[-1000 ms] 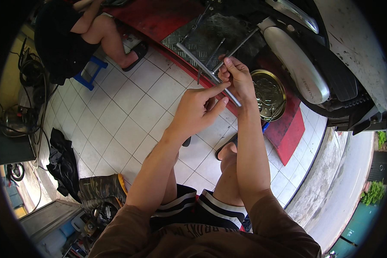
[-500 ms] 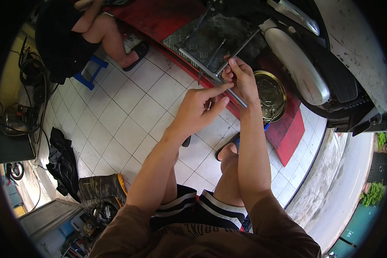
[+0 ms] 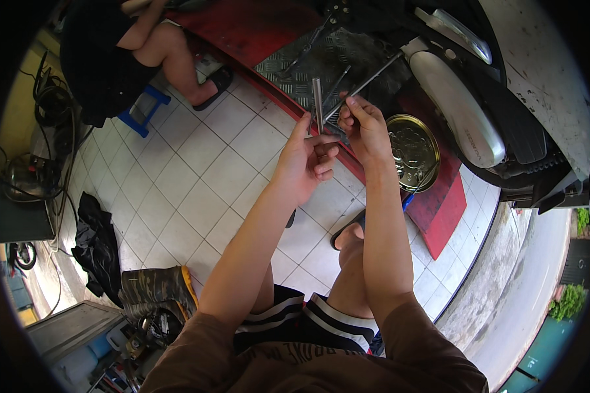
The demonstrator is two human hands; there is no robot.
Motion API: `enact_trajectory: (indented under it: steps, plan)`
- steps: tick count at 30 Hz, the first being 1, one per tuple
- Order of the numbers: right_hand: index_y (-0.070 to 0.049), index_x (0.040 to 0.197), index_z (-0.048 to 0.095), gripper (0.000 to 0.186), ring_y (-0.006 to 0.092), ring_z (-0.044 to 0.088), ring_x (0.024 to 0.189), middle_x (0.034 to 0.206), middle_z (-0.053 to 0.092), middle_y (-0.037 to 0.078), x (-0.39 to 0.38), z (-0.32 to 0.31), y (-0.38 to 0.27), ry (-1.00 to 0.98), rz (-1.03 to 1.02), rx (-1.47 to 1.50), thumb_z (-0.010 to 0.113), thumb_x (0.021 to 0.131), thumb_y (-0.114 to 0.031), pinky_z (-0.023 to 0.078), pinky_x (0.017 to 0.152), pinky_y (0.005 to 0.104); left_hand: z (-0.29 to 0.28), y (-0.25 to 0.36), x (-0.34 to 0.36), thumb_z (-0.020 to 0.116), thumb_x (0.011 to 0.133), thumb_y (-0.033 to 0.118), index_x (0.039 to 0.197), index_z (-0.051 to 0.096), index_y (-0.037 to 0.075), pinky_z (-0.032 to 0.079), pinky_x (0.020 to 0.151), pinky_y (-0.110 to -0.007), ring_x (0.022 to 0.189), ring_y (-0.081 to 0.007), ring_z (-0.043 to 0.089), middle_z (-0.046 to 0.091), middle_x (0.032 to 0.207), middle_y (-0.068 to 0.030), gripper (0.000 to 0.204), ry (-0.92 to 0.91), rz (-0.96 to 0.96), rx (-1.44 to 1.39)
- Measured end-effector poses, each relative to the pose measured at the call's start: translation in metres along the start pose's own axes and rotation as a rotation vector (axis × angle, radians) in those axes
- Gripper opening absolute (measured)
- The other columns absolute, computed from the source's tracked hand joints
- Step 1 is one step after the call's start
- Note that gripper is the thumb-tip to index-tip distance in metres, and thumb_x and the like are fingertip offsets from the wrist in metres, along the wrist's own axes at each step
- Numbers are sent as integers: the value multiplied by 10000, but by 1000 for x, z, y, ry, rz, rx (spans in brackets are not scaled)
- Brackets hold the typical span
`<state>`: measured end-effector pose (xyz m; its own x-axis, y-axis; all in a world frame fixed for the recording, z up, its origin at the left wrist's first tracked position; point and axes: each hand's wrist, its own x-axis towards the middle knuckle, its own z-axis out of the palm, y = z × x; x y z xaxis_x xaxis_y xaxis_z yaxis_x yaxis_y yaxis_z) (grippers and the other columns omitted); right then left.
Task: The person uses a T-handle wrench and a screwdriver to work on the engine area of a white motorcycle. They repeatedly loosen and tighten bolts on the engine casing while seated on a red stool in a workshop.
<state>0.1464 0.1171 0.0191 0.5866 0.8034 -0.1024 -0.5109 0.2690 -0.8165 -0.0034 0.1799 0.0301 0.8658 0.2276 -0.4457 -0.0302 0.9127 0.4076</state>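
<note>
A steel T-handle wrench (image 3: pixel 372 75) slants down from beside the silver cover (image 3: pixel 453 105) of a motorbike. My right hand (image 3: pixel 372 131) is closed round its shaft, with thumb and fingertips pinching it. The tubular crossbar (image 3: pixel 317 98) at the near end stands almost upright in the view. Beside the crossbar's lower end is my left hand (image 3: pixel 305 160), palm turned up and fingers apart. One finger reaches along the bar and another passes near its lower end; whether they touch it I cannot tell.
Below my right hand, a round gold-coloured tray (image 3: pixel 432 141) with small metal parts sits on the red platform (image 3: pixel 447 216). Another person (image 3: pixel 177 59) sits at upper left on a blue stool (image 3: pixel 144 111). Camouflage boots (image 3: pixel 152 288) and black cloth (image 3: pixel 97 245) lie on the tiles.
The wrench's crossbar has swung from a diagonal slope to nearly upright. My left hand has rolled palm up with its fingers spreading. My right hand keeps hold of the shaft.
</note>
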Motion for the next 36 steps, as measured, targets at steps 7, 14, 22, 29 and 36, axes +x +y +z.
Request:
enact_trajectory:
  steps: [7, 14, 22, 29, 36]
  plan:
    - [73, 1108, 524, 257, 85, 408, 612, 699, 488, 15, 0, 0, -2, 16, 15, 15, 551, 952, -129, 333, 569, 234, 4, 0, 10, 538, 906, 520, 1056, 502, -71, 272, 472, -223, 560, -99, 371, 466, 792, -22, 611, -91, -133, -335]
    - [21, 1088, 564, 202, 78, 424, 628, 722, 512, 7, 2, -4, 4, -13, 2, 0, 555, 948, -125, 367, 592, 224, -1, -2, 21, 585, 910, 388, 1004, 552, -29, 321, 531, -239, 631, -112, 419, 570, 863, -41, 429, -96, -82, -475]
    - [-33, 954, 579, 144, 69, 487, 619, 725, 523, -16, -4, 6, 5, 6, 126, -78, 536, 963, -170, 424, 548, 195, -6, -5, 25, 580, 907, 298, 971, 580, -2, 351, 550, -244, 641, -132, 453, 591, 848, -38, 307, -85, -53, -498]
    - [-20, 926, 575, 87, 42, 510, 591, 761, 579, 6, -13, 10, 2, 61, 168, -201, 541, 942, -98, 440, 476, 180, -6, -7, 30, 568, 892, 237, 905, 593, 36, 363, 529, -240, 609, -123, 456, 575, 790, -26, 203, -99, -187, -560]
    - [-21, 912, 585, 116, 80, 538, 612, 759, 591, 36, -20, 0, 1, -23, 171, -206, 539, 947, -121, 450, 531, 203, -5, -15, 33, 567, 877, 244, 882, 602, 54, 373, 534, -249, 595, -120, 459, 565, 760, -18, 193, -70, -146, -516]
